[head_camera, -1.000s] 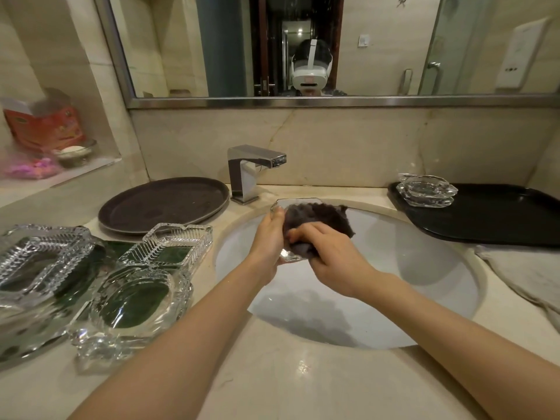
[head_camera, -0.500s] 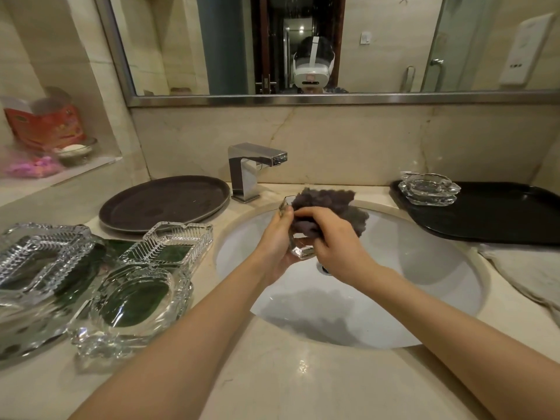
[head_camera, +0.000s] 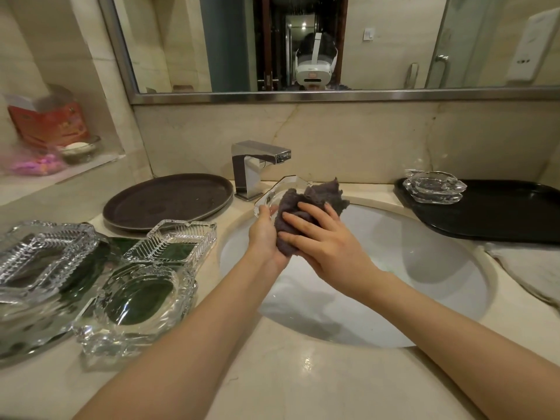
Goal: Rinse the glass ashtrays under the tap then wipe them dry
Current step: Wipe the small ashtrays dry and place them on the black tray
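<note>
Over the white sink basin (head_camera: pixel 424 268), my left hand (head_camera: pixel 263 237) grips a clear glass ashtray (head_camera: pixel 278 189) tilted on edge; most of it is hidden behind a dark grey cloth (head_camera: pixel 306 204). My right hand (head_camera: pixel 321 237) presses that cloth against the ashtray with spread fingers. The chrome tap (head_camera: pixel 257 165) stands just behind, with no water visibly running. Three glass ashtrays (head_camera: pixel 172 241) (head_camera: pixel 136 298) (head_camera: pixel 42 253) sit on a tray at the left. Another clear ashtray (head_camera: pixel 433 186) rests on the black tray (head_camera: pixel 500 213) at the right.
A round dark brown tray (head_camera: pixel 169 201) lies left of the tap. A pale towel (head_camera: pixel 533 268) lies on the counter at the right edge. A wall niche at the far left holds a red box (head_camera: pixel 48 122) and a small dish. A mirror spans the wall above.
My hands turned the ashtray and rubbed the cloth over it; the right hand went from gripping the cloth with curled fingers to pressing it with spread fingers, and the cloth bunched higher.
</note>
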### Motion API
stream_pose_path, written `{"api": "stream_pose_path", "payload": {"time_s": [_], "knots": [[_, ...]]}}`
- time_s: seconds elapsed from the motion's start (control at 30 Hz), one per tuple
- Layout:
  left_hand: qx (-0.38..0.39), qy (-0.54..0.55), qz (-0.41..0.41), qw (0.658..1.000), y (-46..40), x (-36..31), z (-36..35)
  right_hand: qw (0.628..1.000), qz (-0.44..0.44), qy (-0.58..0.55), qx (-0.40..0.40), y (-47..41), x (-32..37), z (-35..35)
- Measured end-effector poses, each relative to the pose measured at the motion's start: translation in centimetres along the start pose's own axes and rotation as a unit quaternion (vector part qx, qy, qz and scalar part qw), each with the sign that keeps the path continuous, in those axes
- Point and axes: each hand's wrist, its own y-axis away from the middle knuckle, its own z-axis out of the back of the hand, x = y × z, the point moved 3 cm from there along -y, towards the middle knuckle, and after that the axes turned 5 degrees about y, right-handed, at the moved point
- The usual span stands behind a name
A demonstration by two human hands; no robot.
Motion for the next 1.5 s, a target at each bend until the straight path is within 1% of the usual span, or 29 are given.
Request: {"api": "stream_pose_path", "payload": {"time_s": [0.07,0.1,0.17,0.23,0.27,0.33,0.37,0.43,0.47,0.57,0.63,0.67,0.7,0.73,0.83,0.93,1.03,1.07,1.1,1.13,1.17,1.2,1.27,1.33,1.37,1.4,1.43,1.47,1.5], "knots": [[0.007,0.024,-0.017,1.000,-0.1,0.0,-0.1,0.999,-0.019,-0.018,-0.022,0.2,-0.8,0.1],[0.016,0.038,-0.034,0.999,0.1,0.0,-0.4,0.998,-0.045,-0.027,-0.030,0.3,-1.4,0.2],[0.036,0.045,-0.060,0.997,0.5,0.0,-0.7,0.988,-0.133,-0.060,-0.043,0.4,-2.4,0.2],[0.048,0.025,-0.072,0.996,0.9,0.1,-1.0,0.960,-0.230,-0.148,-0.050,0.0,-2.5,0.8],[0.053,0.007,-0.076,0.996,1.3,0.1,-1.2,0.935,-0.282,-0.210,-0.052,-0.3,-2.4,1.2],[0.061,-0.043,-0.084,0.994,1.7,0.4,-1.4,0.864,-0.376,-0.333,-0.044,-0.5,-2.4,1.5],[0.068,-0.082,-0.091,0.990,1.8,0.5,-1.4,0.829,-0.414,-0.375,-0.036,-0.5,-2.7,1.4],[0.086,-0.180,-0.111,0.974,2.0,0.6,-1.6,0.756,-0.475,-0.451,-0.021,-0.1,-3.9,0.8],[0.095,-0.215,-0.115,0.965,2.1,0.5,-1.6,0.710,-0.497,-0.498,-0.009,0.1,-4.4,0.8],[0.102,-0.251,-0.096,0.958,2.1,0.5,-1.8,0.544,-0.512,-0.664,0.042,0.3,-5.0,1.2],[0.084,-0.256,-0.106,0.957,1.8,0.6,-1.8,0.432,-0.512,-0.741,0.050,0.5,-4.6,1.6],[0.079,-0.253,-0.115,0.957,1.7,0.6,-1.7,0.392,-0.501,-0.770,0.048,0.4,-4.3,1.6],[0.082,-0.241,-0.122,0.959,1.6,0.6,-1.7,0.369,-0.487,-0.790,0.045,0.4,-4.0,1.6],[0.089,-0.220,-0.121,0.964,1.6,0.6,-1.7,0.363,-0.472,-0.803,0.045,0.3,-3.9,1.5],[0.116,-0.148,-0.110,0.976,1.6,0.6,-1.9,0.377,-0.453,-0.805,0.064,0.1,-3.8,1.2],[0.106,-0.172,-0.137,0.970,1.7,0.7,-1.9,0.400,-0.470,-0.783,0.079,0.1,-3.8,1.2],[0.106,-0.195,-0.185,0.957,1.3,0.3,-1.8,0.394,-0.493,-0.773,0.069,0.3,-3.7,1.3],[0.114,-0.203,-0.199,0.952,1.3,0.1,-1.7,0.404,-0.499,-0.764,0.065,0.4,-3.7,1.2],[0.122,-0.209,-0.208,0.948,1.2,0.0,-1.7,0.428,-0.505,-0.748,0.060,0.3,-3.7,1.2],[0.123,-0.215,-0.213,0.945,1.3,-0.1,-1.8,0.462,-0.510,-0.723,0.054,0.3,-3.8,1.2],[0.119,-0.217,-0.213,0.945,1.3,-0.1,-1.8,0.496,-0.517,-0.697,0.048,0.2,-4.0,1.3],[0.105,-0.212,-0.207,0.949,1.3,-0.1,-1.8,0.520,-0.521,-0.675,0.040,0.2,-4.1,1.3],[0.068,-0.193,-0.182,0.962,1.1,0.0,-1.5,0.553,-0.527,-0.645,0.025,0.1,-4.1,1.4],[0.024,-0.190,-0.168,0.967,1.0,0.3,-1.2,0.586,-0.540,-0.604,0.011,0.1,-4.1,1.4],[-0.006,-0.215,-0.175,0.961,1.0,0.4,-1.1,0.599,-0.549,-0.582,-0.001,0.0,-4.1,1.4],[-0.048,-0.262,-0.188,0.945,1.1,0.5,-1.0,0.616,-0.560,-0.553,-0.020,0.0,-4.2,1.4],[-0.094,-0.313,-0.206,0.922,1.1,0.5,-0.8,0.650,-0.564,-0.508,-0.044,0.0,-4.4,1.4],[-0.130,-0.343,-0.225,0.903,1.2,0.5,-0.7,0.704,-0.555,-0.439,-0.060,0.0,-4.7,1.5],[-0.141,-0.345,-0.229,0.899,1.4,0.4,-0.8,0.765,-0.530,-0.360,-0.068,0.0,-4.7,1.7]]}}
